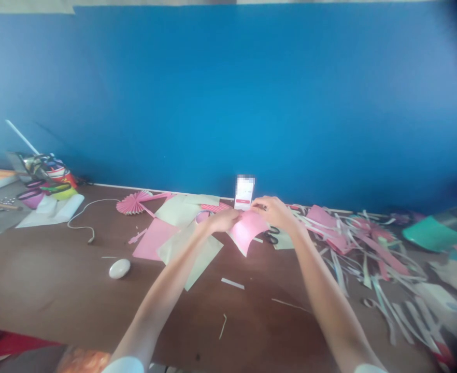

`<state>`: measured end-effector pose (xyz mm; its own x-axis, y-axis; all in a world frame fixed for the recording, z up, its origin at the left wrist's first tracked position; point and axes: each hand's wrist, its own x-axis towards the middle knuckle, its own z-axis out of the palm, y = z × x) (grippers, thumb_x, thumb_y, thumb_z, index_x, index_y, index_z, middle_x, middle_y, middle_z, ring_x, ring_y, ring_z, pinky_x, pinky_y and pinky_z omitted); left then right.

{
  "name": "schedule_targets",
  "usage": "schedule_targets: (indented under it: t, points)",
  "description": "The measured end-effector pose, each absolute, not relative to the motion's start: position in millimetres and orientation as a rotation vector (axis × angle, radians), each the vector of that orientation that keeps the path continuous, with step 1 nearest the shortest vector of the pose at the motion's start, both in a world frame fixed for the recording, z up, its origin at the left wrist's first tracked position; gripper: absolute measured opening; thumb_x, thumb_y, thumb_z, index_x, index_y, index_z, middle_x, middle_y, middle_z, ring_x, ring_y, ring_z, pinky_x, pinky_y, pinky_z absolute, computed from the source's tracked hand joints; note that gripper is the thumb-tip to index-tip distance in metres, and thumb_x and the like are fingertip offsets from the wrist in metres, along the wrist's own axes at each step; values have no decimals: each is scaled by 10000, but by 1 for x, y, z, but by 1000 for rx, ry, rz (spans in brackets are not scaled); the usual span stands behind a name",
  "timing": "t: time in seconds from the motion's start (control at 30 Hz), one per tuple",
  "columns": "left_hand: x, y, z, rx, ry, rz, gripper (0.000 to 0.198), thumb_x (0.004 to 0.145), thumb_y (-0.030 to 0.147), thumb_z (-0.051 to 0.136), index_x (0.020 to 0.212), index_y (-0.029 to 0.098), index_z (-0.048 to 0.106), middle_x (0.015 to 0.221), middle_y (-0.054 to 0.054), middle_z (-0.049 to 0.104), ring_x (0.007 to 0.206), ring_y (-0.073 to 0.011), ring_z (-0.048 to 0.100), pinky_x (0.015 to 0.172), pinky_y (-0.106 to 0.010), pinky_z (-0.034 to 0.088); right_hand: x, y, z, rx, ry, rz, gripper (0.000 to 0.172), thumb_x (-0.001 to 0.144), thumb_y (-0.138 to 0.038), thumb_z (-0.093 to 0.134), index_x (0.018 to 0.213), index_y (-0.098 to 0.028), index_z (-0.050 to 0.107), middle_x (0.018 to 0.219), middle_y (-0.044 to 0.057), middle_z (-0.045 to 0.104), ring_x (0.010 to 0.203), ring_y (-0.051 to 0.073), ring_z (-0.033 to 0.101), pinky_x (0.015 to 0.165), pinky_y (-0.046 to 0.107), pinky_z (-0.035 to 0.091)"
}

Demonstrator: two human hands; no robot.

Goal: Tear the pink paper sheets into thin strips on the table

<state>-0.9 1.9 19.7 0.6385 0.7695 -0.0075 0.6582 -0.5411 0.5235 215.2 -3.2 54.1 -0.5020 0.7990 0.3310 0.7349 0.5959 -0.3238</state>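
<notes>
Both arms reach across the brown table to a small curved pink sheet of paper (249, 231). My left hand (225, 220) grips its left edge, fingers closed. At its upper right, my right hand (273, 208) pinches the edge between thumb and fingers. Behind the sheet a phone (244, 191) stands upright with its screen lit. Black-handled scissors (271, 237) lie just right of the sheet, partly covered. Close to my left wrist is a roll of tape (202, 216), and pale green papers (203, 256) lie under the left forearm.
A folded pink paper fan (134, 202), another pink sheet (155, 239) and a white mouse (119, 269) lie on the left. Paper strips (368, 254) are heaped on the right near a green sheet (434, 231). A blue wall (213, 103) rises behind the table.
</notes>
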Motion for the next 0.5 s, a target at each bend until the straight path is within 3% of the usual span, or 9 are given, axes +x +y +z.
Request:
schedule_targets:
  t: [0.13,0.23,0.5]
  points:
    - [0,2,18,2411,1096,245,418,960,369,231,936,120,565,737,-65,581,613,-152,495,564,-259,327,208,-4,50,-1186,-2467,7,260,907,-347,454,835,-233,676,943,39,689,914,212,540,805,348,341]
    - [1,2,18,2417,1086,217,448,959,394,204,964,123,562,728,-61,575,598,-156,493,540,-261,316,204,-4,49,-1141,-2547,-33,290,928,-322,428,823,-227,681,927,41,698,908,204,548,805,351,311]
    - [2,-2,26,2441,1093,285,390,960,351,241,1238,159,438,1006,-100,629,799,-196,586,659,-262,387,211,3,49,-1144,-2596,-14,272,926,-292,433,886,-236,696,958,44,710,885,199,575,773,330,291]
